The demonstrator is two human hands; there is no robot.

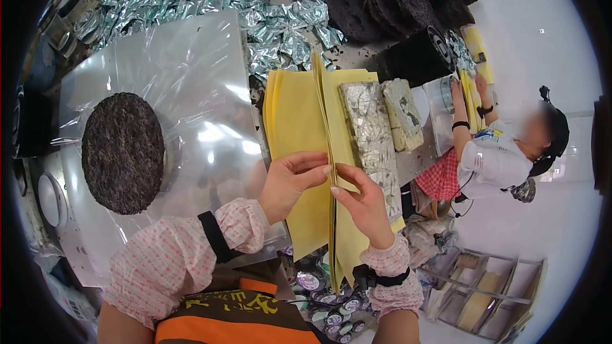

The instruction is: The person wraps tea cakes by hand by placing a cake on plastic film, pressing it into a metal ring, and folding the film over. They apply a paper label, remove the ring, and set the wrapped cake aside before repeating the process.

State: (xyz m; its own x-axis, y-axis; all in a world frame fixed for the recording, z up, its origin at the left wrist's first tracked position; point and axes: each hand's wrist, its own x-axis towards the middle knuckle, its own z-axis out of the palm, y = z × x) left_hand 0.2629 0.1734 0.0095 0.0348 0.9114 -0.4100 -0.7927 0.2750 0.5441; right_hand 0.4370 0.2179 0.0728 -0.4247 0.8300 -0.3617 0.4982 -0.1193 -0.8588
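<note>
Yellow paper sheets lie in a stack in front of me, with several of them standing up in a thin upright fold along the middle. My left hand pinches the edge of this fold from the left. From the other side, my right hand grips the same edge between thumb and fingers. The fingertips of both hands almost meet there. Just right of the fold, a long silvery wrapped block rests on the paper. A shorter wrapped block lies beside it.
At left, a dark round pressed cake sits on clear plastic sheets. Small silver foil packets are heaped behind, near more dark cakes and a black cylinder. A co-worker handles yellow paper at right. A divided rack stands lower right.
</note>
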